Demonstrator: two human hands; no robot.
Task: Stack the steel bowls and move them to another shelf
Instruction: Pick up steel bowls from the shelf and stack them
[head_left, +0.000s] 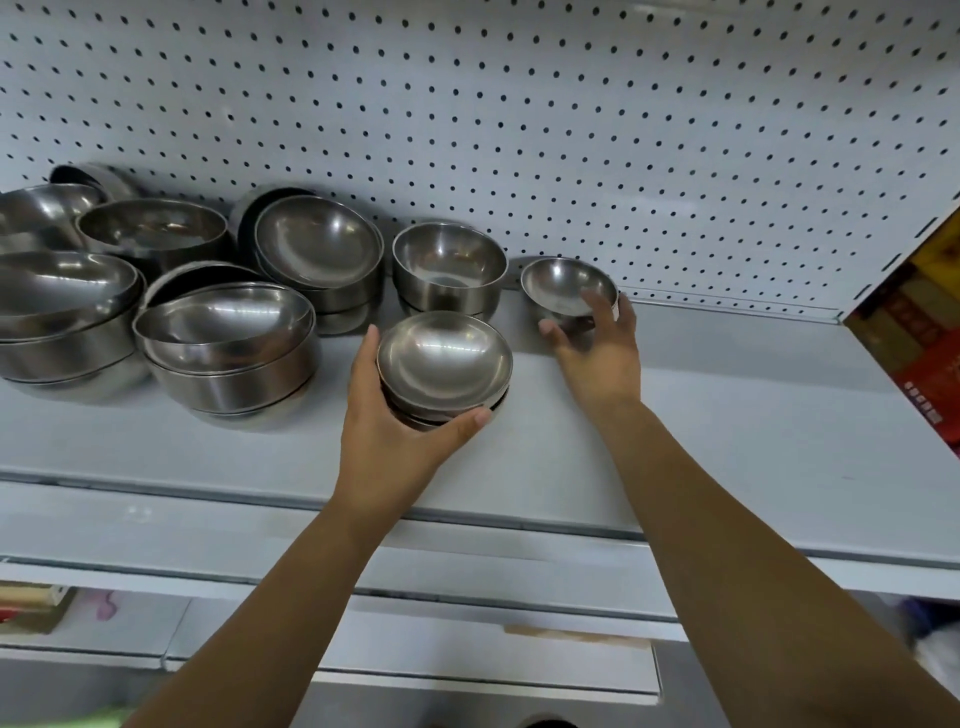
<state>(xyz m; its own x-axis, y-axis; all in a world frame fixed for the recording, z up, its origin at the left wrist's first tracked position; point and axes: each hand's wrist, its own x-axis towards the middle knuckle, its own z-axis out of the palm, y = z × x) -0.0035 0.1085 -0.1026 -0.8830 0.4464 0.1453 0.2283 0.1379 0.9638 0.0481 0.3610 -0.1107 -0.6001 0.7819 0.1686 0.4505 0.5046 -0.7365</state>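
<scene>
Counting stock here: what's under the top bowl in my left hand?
More steel bowls nest beneath the top bowl, rims showing at its right. The left hand hides the rest, so no count.

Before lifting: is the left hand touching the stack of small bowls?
Touching. Head view: the left hand wraps the stack of small bowls, thumb on its near side, fingers against its left side.
</scene>
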